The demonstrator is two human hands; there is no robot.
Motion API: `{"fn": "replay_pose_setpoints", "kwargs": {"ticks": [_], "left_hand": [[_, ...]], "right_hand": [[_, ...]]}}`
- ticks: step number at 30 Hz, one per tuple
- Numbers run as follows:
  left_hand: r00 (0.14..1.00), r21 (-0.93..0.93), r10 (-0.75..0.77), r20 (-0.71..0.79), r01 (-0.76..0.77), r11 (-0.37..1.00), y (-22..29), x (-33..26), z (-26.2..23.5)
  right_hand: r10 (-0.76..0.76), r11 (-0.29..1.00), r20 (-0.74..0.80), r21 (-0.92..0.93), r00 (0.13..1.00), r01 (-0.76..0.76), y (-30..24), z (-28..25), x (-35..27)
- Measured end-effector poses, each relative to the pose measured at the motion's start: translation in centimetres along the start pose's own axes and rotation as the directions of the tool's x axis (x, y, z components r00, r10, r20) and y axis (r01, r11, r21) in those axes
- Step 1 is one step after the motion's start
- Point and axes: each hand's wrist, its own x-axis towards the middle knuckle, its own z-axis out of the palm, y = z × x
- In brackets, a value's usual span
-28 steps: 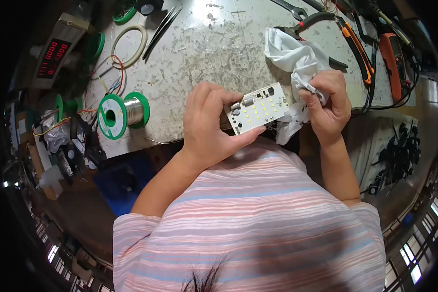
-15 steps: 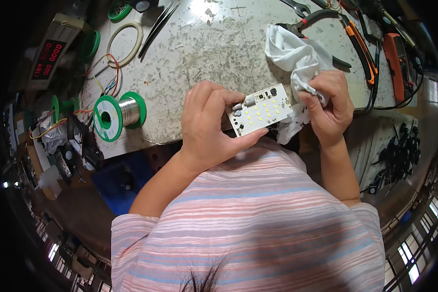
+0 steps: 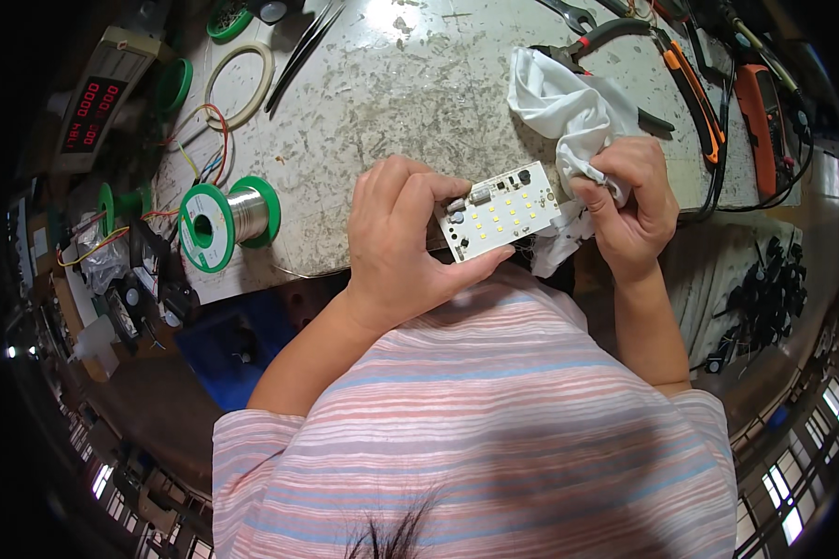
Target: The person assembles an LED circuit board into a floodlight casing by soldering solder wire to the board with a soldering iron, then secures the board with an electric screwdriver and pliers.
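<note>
My left hand (image 3: pixel 393 233) grips a white circuit board (image 3: pixel 505 212) by its left end, fingers on the far edge and thumb along the near edge. Yellow LED squares and several small components sit on the board's upward face, which is tilted near the table's front edge. To its right, my right hand (image 3: pixel 632 200) pinches a white cloth (image 3: pixel 569 107) between thumb and fingers. Part of the cloth spreads over the table beyond that hand, and a stained end hangs down beside the board. The board's underside is hidden.
A green solder wire spool (image 3: pixel 233 224) stands left of my left hand. Beyond it lie a tape ring (image 3: pixel 240 86) and tweezers (image 3: pixel 303 56). Pliers (image 3: pixel 606 37), an orange utility knife (image 3: pixel 692 93) and an orange-red tool (image 3: pixel 761 126) lie right. A meter with red digits (image 3: pixel 93 107) stands far left.
Both hands, the board and the cloth stay practically where they were. Only the meter's red digits look different.
</note>
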Motion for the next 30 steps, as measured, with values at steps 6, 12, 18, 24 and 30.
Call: {"fn": "replay_pose_setpoints", "kwargs": {"ticks": [6, 12, 18, 24, 30], "left_hand": [[1.0, 0.028, -0.001, 0.003, 0.001, 1.0, 0.0, -0.1, 0.2], [1.0, 0.039, 0.004, -0.019, -0.003, 0.999, 0.0, -0.1, 0.3], [1.0, 0.051, -0.011, -0.022, 0.012, 0.999, 0.1, -0.2, 0.4], [1.0, 0.083, 0.007, -0.019, -0.005, 0.997, 0.0, -0.1, 0.5], [0.999, 0.094, 0.022, -0.024, -0.02, 0.995, -0.1, -0.2, 1.1]], "right_hand": [[0.004, 1.0, 0.002, -0.009, 1.0, -0.004, 0.0, 0.0, 0.0], [0.01, 1.0, 0.0, -0.01, 1.0, -0.01, -0.2, 0.0, 0.1], [-0.002, 1.0, 0.002, 0.005, 1.0, 0.002, 0.1, -0.1, -0.1], [0.003, 1.0, 0.044, -0.03, 0.999, -0.002, -0.9, -0.1, 0.1], [-0.062, 0.998, 0.311, 0.015, 0.948, 0.061, -5.3, 2.3, 0.3]]}}
